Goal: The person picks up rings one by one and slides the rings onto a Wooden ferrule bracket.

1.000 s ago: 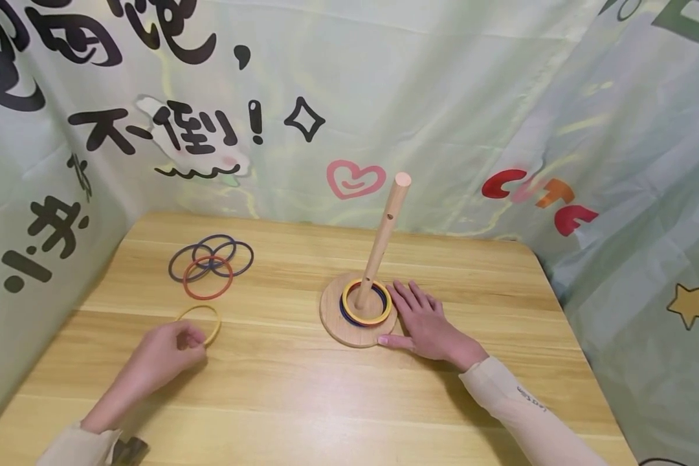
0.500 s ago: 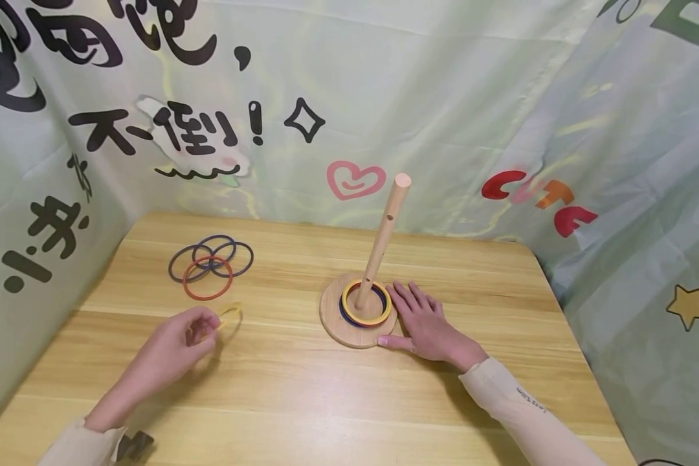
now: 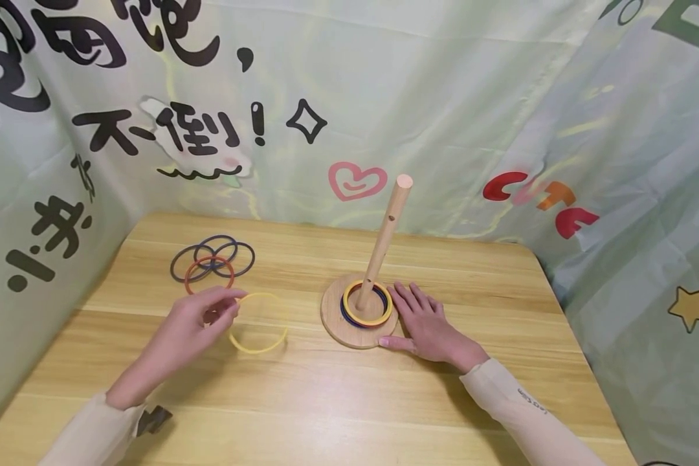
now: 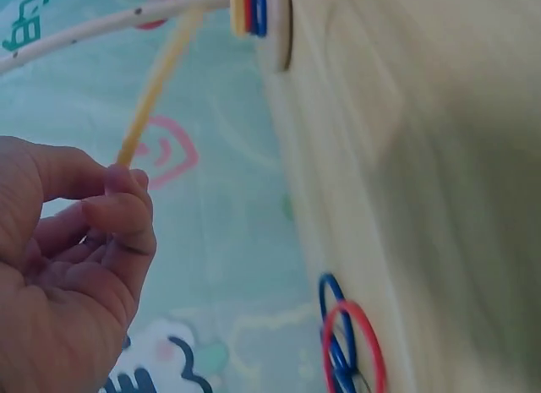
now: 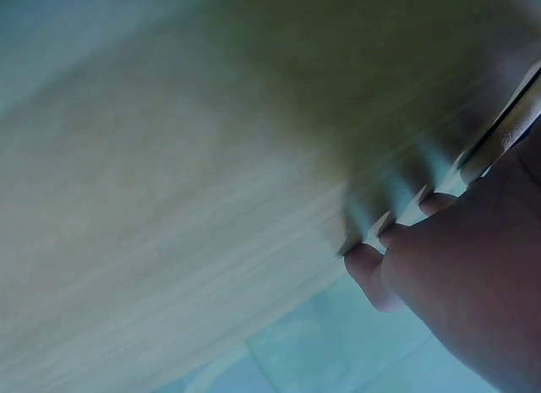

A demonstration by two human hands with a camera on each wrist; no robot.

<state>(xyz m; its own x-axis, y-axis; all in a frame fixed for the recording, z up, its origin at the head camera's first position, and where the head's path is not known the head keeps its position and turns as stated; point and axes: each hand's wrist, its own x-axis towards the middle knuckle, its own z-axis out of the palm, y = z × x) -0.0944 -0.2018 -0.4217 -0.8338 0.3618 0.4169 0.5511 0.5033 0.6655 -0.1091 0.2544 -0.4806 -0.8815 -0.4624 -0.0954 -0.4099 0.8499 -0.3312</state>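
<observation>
My left hand [image 3: 189, 333] pinches a thin yellow ring [image 3: 257, 351] between thumb and fingertips, above the table left of centre. In the left wrist view this ring [image 4: 154, 90] appears edge-on, its far end overlapping the wooden peg [image 4: 93, 32]. The peg [image 3: 384, 239] rises from a round wooden base [image 3: 334, 327]. Around its foot lies a stack of rings, a yellow ring [image 3: 346, 304] on top with red and blue beneath. My right hand [image 3: 428, 330] rests spread at the base's right edge, thumb on the near side, fingers pointing away.
Behind my left hand, a loose red ring [image 3: 233, 275] overlaps several dark blue rings [image 3: 253, 259] on the wooden table [image 3: 303, 401]. A printed cloth [image 3: 443, 97] hangs around the back and sides. A dark strap piece [image 3: 153, 421] sits by my left cuff.
My left hand has lifted the yellow ring off the table and carried it rightward and slightly away from me. The right hand, base and other rings have stayed put.
</observation>
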